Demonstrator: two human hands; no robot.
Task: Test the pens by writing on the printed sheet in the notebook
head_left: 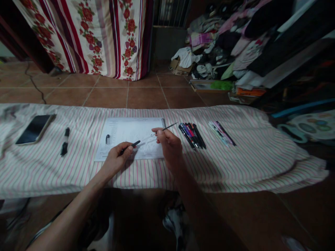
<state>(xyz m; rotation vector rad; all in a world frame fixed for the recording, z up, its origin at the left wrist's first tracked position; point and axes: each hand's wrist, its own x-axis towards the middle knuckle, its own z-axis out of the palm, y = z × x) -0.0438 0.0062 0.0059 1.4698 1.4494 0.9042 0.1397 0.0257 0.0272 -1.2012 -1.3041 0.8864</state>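
Over a spiral notebook (125, 127) on the striped cloth, my left hand (120, 153) is closed around a black pen barrel (135, 143) that points right. My right hand (170, 144) pinches a thin pen refill (170, 126) between thumb and fingers; its dark end sticks out up and to the right, its pale end toward the left hand. The barrel and the refill are apart. A small black and clear pen part (108, 139) lies on the notebook's left side. Right of the notebook is a bunch of several pens (192, 136).
More slim pens (222, 133) lie farther right on the striped cloth (248, 150). A black pen (65, 141) and a phone (35, 129) are on the left. Beyond stand a floral curtain (104, 38) and a heap of clothes (209, 38) on the tiled floor (112, 94).
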